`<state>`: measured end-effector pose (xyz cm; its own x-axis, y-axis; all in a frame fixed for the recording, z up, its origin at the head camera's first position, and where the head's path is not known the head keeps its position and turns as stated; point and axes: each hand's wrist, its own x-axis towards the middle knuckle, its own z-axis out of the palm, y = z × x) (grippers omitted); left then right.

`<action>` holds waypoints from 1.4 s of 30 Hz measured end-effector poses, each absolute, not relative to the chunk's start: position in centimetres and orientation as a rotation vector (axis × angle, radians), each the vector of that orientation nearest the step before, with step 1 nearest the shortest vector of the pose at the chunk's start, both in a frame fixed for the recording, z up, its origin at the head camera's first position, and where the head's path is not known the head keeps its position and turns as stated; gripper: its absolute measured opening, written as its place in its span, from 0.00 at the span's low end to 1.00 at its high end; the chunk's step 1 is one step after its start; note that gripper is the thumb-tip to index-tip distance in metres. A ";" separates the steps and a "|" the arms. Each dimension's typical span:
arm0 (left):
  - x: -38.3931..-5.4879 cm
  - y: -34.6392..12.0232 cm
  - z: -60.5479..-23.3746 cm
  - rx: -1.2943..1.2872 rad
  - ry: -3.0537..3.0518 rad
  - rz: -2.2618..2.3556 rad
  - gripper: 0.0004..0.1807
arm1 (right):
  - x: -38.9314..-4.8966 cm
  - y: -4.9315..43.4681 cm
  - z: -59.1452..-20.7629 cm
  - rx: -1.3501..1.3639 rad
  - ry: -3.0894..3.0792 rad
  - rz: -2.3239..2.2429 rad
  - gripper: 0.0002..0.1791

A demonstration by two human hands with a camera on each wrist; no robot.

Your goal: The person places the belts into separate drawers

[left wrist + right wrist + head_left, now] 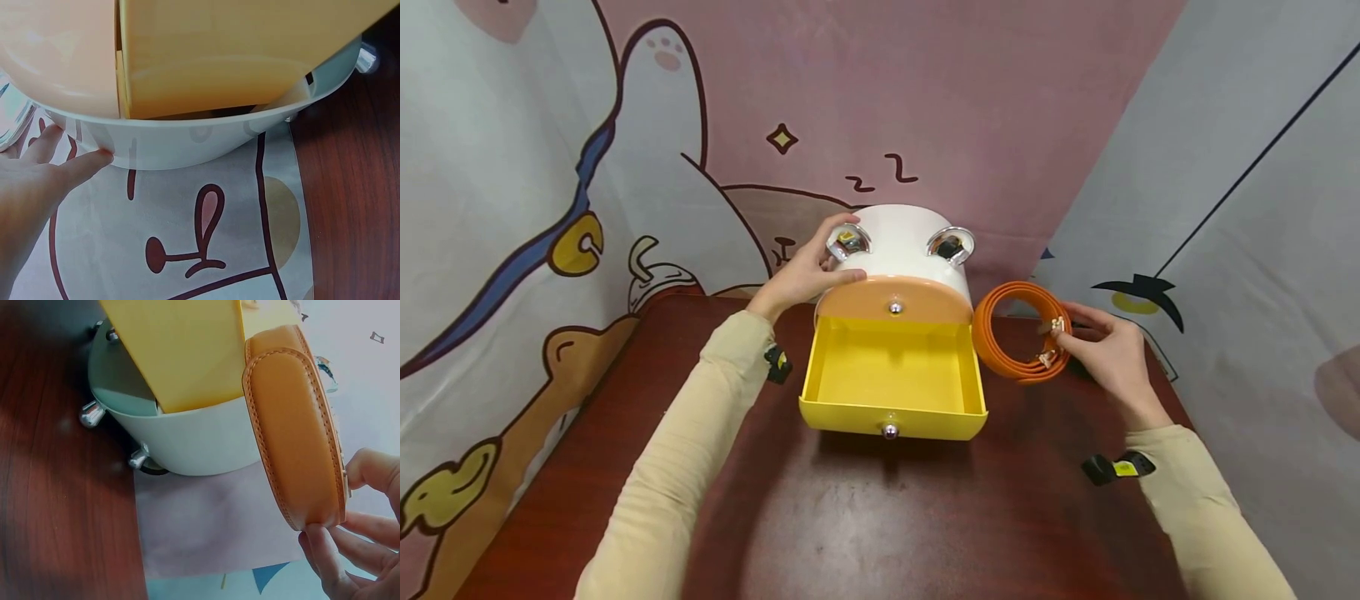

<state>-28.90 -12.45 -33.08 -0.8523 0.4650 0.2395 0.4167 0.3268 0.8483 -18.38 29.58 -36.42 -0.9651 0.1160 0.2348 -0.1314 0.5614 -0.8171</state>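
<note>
A white storage box [901, 233] with two shiny silver ears has a peach upper drawer [865, 298], pushed in. Below it, a yellow drawer [891, 367] is pulled out with nothing inside. My left hand [805, 271] rests on the box's left side by the ear, thumb along the front edge; fingertips touch the white wall in the left wrist view. To the right of the box, my right hand [1108, 346] pinches a coiled orange belt [1000, 350] near its metal buckle [1057, 325]. Raised beside the yellow drawer, the belt shows its stitched outer face in the right wrist view.
The box stands at the back of a dark reddish-brown table [850, 517]. Behind and beside the table hangs a cartoon-printed cloth [970, 108]. Short silver legs [92, 414] show under the box in the right wrist view.
</note>
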 end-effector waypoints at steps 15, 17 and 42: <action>-28.8 -12.4 -33.1 0.852 2.516 1.611 0.43 | -17.0 28.3 -35.1 0.167 -2.588 1.372 0.28; -28.8 -12.4 -33.1 0.849 2.520 1.608 0.43 | -16.8 28.0 -34.9 0.189 -2.604 1.368 0.27; -27.5 -12.2 -31.7 0.863 2.512 1.585 0.43 | -17.7 23.4 -33.6 0.390 -2.800 1.440 0.26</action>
